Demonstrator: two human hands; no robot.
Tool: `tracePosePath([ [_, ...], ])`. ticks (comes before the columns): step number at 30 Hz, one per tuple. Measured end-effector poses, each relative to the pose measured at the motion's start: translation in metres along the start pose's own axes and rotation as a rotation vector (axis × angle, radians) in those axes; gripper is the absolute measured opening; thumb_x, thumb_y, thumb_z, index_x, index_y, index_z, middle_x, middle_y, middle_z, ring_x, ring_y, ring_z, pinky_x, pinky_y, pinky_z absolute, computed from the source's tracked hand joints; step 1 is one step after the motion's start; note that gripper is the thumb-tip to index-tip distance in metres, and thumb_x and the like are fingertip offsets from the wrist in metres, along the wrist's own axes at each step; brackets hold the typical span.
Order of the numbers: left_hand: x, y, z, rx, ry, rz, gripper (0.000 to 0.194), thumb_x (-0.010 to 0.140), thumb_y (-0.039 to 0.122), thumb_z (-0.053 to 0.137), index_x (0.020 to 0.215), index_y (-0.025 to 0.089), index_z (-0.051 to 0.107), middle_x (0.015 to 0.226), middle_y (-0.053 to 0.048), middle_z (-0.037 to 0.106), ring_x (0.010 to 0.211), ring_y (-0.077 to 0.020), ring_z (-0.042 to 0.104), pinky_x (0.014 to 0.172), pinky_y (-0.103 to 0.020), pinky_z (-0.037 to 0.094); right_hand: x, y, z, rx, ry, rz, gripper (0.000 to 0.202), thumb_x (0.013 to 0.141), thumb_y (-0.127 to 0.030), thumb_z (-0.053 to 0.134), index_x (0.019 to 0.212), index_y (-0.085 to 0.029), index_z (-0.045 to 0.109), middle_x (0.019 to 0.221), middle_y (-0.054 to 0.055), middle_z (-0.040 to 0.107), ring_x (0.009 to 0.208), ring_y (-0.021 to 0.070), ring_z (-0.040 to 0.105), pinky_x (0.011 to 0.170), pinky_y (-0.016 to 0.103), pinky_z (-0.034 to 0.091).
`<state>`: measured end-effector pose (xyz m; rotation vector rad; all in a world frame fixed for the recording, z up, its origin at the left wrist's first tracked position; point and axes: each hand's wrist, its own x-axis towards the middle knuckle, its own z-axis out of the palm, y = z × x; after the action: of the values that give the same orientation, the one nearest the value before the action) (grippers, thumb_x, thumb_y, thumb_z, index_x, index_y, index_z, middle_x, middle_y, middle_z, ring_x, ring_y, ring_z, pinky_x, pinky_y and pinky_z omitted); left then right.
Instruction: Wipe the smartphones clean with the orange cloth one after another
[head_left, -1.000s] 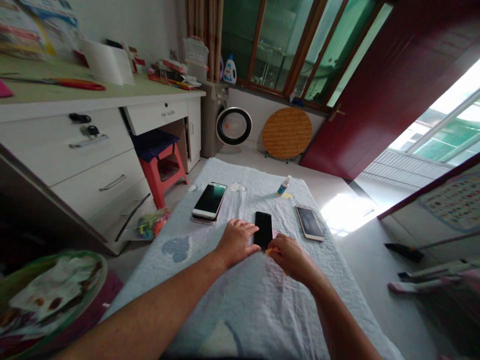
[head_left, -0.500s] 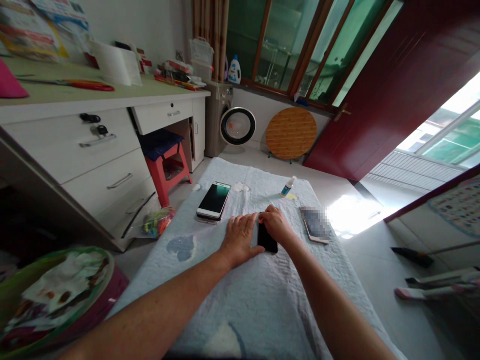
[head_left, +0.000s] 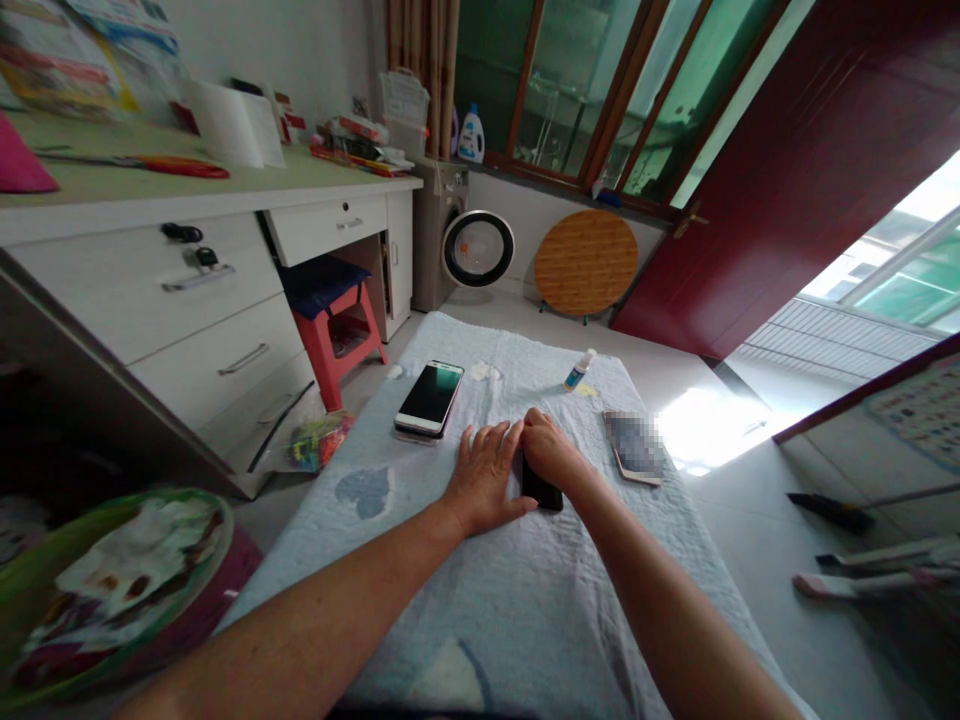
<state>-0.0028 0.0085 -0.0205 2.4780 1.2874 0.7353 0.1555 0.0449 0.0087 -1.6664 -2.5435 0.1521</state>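
Note:
A black smartphone (head_left: 541,492) lies on the light blue cloth (head_left: 420,610) that covers the table. Beside its left edge, my left hand (head_left: 486,482) rests flat with spread fingers, the thumb reaching to the phone's near end. My right hand (head_left: 553,450) is closed over the far part of the phone; its fingers curl under, and whatever they pinch is hidden. To the left lies a white-framed smartphone (head_left: 430,396) with a clear edge showing beneath it. A small spray bottle (head_left: 577,372) stands beyond my hands. Another phone-like slab (head_left: 632,452), partly blurred out, lies at the right.
A bin (head_left: 225,575) with crumpled paper stands at the lower left. Along the left runs a white desk (head_left: 202,310), with a red stool (head_left: 322,350) partly under it. Farther back are a washing machine (head_left: 439,250) with its door open and a round wooden board (head_left: 586,262).
My right hand has shifted slightly over the phone, covering a bit more of its far part. The left hand stays beside it. The whole view has moved a little.

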Motion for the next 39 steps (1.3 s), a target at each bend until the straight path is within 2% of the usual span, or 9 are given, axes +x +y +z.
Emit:
tracePosePath([
  [5,-0.001,0.006,-0.002,0.003,0.076,0.024,0.110,0.063,0.045,0.073,0.147,0.021,0.007,0.148,-0.017,0.031,0.133,-0.0362,0.030,0.110,-0.059,0.010,-0.010,-0.006,-0.002,0.006,-0.030,-0.063,0.022,0.090,-0.018,0.048,0.088,-0.017,0.070,0.090,0.006,0.052,0.088,0.0169,0.045,0.080,0.027,0.036],
  [14,-0.003,0.009,-0.002,0.018,0.102,0.009,0.107,0.065,0.040,0.070,0.147,0.019,0.005,0.147,-0.018,0.031,0.133,-0.0356,0.030,0.111,-0.060,0.008,-0.039,-0.024,-0.010,0.054,-0.111,-0.015,0.014,0.082,-0.014,0.056,0.086,-0.020,0.069,0.091,0.004,0.049,0.083,0.0150,0.045,0.070,0.023,0.036],
  [19,-0.002,0.009,-0.001,0.014,0.125,0.024,0.110,0.064,0.045,0.069,0.147,0.014,0.003,0.147,-0.021,0.029,0.132,-0.0373,0.030,0.111,-0.060,0.005,-0.048,-0.031,-0.014,0.056,-0.154,-0.003,0.005,0.078,-0.018,0.063,0.079,-0.020,0.068,0.092,0.003,0.050,0.081,0.0143,0.045,0.066,0.023,0.035],
  [23,-0.002,0.011,-0.003,0.035,0.132,0.029,0.107,0.067,0.041,0.066,0.147,0.014,0.001,0.147,-0.021,0.029,0.133,-0.0374,0.030,0.111,-0.060,0.003,-0.049,-0.033,-0.015,0.073,-0.193,-0.008,0.008,0.076,-0.016,0.064,0.079,-0.020,0.070,0.090,0.003,0.051,0.079,0.0143,0.045,0.063,0.024,0.033],
  [28,-0.003,0.015,-0.005,0.070,0.161,0.041,0.101,0.069,0.031,0.063,0.147,0.014,0.001,0.147,-0.021,0.029,0.134,-0.0363,0.030,0.112,-0.059,0.003,-0.047,-0.032,-0.021,0.183,-0.255,-0.019,0.017,0.076,-0.008,0.060,0.077,-0.021,0.072,0.090,0.003,0.054,0.079,0.0137,0.048,0.068,0.024,0.036],
  [31,-0.003,0.014,-0.004,0.067,0.157,0.047,0.100,0.069,0.030,0.064,0.147,0.014,0.003,0.147,-0.020,0.031,0.134,-0.0353,0.030,0.112,-0.058,0.004,-0.048,-0.026,-0.025,0.309,-0.194,-0.026,0.022,0.079,-0.006,0.055,0.081,-0.020,0.072,0.091,0.002,0.055,0.077,0.0114,0.050,0.071,0.022,0.039],
  [33,-0.003,0.012,-0.003,0.059,0.139,0.055,0.099,0.070,0.036,0.067,0.147,0.013,0.008,0.146,-0.019,0.032,0.133,-0.0346,0.030,0.112,-0.058,0.005,-0.052,-0.019,-0.026,0.367,-0.065,0.022,0.024,0.082,-0.005,0.051,0.084,-0.018,0.070,0.092,0.003,0.054,0.077,0.0104,0.052,0.074,0.022,0.040],
  [36,-0.002,0.009,-0.003,0.065,0.078,0.075,0.091,0.069,0.050,0.069,0.142,0.014,0.028,0.143,-0.018,0.037,0.131,-0.0354,0.031,0.112,-0.059,0.008,-0.057,-0.009,-0.024,0.345,0.112,0.148,0.023,0.084,-0.007,0.048,0.083,-0.016,0.069,0.092,0.004,0.052,0.077,0.0105,0.052,0.075,0.022,0.040],
  [39,-0.002,0.007,-0.003,0.079,0.009,0.131,0.066,0.073,0.051,0.069,0.127,0.021,0.050,0.138,-0.012,0.047,0.127,-0.0341,0.036,0.112,-0.059,0.010,-0.060,-0.002,-0.017,0.315,0.104,0.174,0.021,0.084,-0.009,0.049,0.078,-0.016,0.068,0.089,0.003,0.051,0.075,0.0109,0.051,0.073,0.022,0.039],
])
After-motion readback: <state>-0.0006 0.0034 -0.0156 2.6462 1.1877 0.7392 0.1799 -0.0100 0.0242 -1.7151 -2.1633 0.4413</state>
